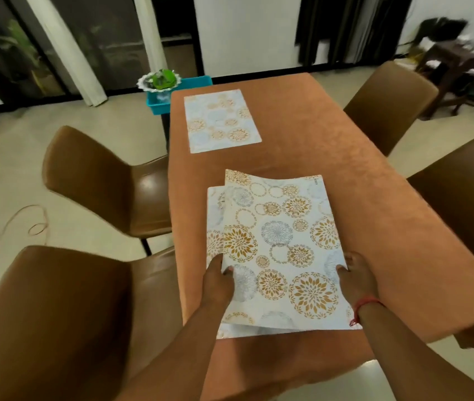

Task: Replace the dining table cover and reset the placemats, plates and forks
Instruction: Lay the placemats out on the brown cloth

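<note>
1. Left hand: nearest the viewer, at the left edge of the held placemats; thumb on top, fingers curled beneath, pinching the sheets.
2. Right hand: at the right edge of the same sheets; thumb over the top surface, fingers underneath, gripping; a red thread circles the wrist.
3. Held placemats: pale, printed with gold and grey flower rounds; at least two sheets, the upper one fanned off the lower, whose left margin shows; far corners lifted and bowed, so the stack is carried above the near end of the worktop; exact count cannot be told.
4. Table cover: orange-brown cloth, already spread over the worktop and draping its edges; judged as the replaced cover in place.
5. Laid placemat: one sheet flat at the far left of the worktop, well apart from the held stack.
6. Chairs: two brown seats on the left, two on the right.
7. Teal tray: beyond the far left corner, carrying a silver dish with green contents; plates and forks not identifiable.
8. Step in hand, as judged: laying placemats, one of several set; next move calls for peeling the top sheet free and squaring it to a seat.
</note>
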